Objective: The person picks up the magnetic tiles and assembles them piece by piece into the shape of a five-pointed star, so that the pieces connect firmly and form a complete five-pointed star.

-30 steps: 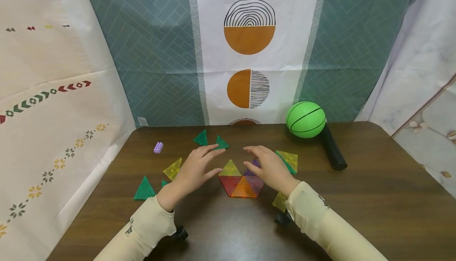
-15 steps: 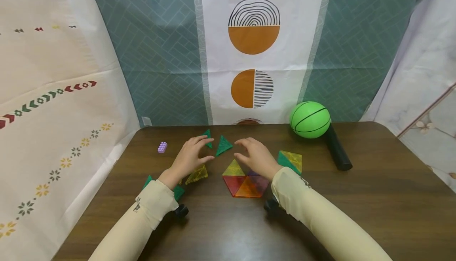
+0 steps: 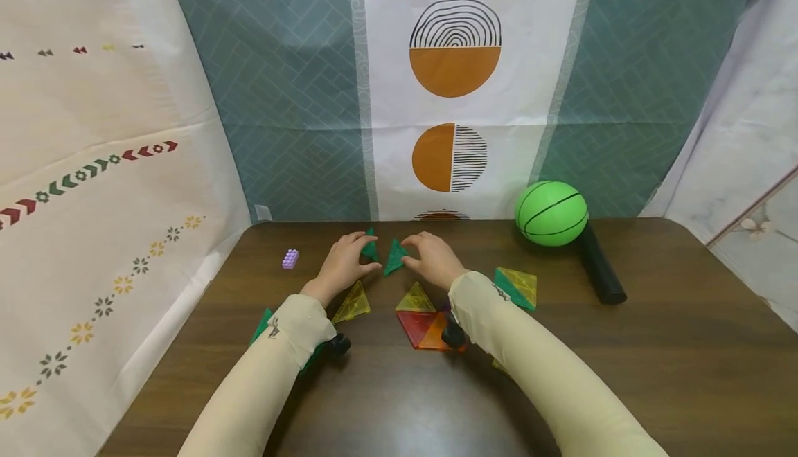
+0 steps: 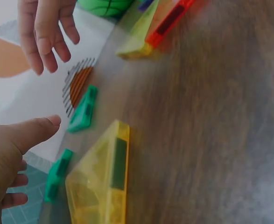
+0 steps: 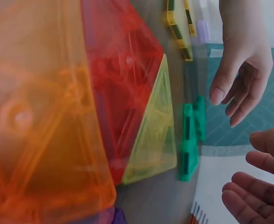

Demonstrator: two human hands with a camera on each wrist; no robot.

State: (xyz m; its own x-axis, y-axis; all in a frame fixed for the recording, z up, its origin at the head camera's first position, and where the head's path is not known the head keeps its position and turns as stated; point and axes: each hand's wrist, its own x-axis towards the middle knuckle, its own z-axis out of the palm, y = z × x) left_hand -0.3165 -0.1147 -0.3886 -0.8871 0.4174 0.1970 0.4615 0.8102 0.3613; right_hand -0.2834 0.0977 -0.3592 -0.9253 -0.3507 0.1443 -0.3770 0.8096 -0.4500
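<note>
The left hand [image 3: 341, 263] is over the back of the table beside a green triangle tile [image 3: 370, 246], fingers spread and holding nothing. The right hand [image 3: 433, 260] has its fingertips close to a second green triangle [image 3: 395, 257]; in the right wrist view a gap shows between that hand [image 5: 263, 182] and the green tile [image 5: 189, 144]. Nearer the person lie a yellow triangle [image 3: 415, 298], a red one [image 3: 415, 327] and an orange one [image 3: 433, 336], joined edge to edge, partly under the right wrist. A loose yellow tile [image 3: 353, 302] lies below the left hand.
A green ball [image 3: 551, 213] and a black cylinder [image 3: 600, 266] stand at the back right. A green-and-yellow tile pair [image 3: 519, 287] lies right of the right forearm. A purple brick [image 3: 290, 258] is at the back left; more green tiles [image 3: 260, 325] lie by the left sleeve.
Both hands have moved away from the person toward the back green tiles, and the right one also leftward. The loose yellow tile by the left hand has shifted right from its first place.
</note>
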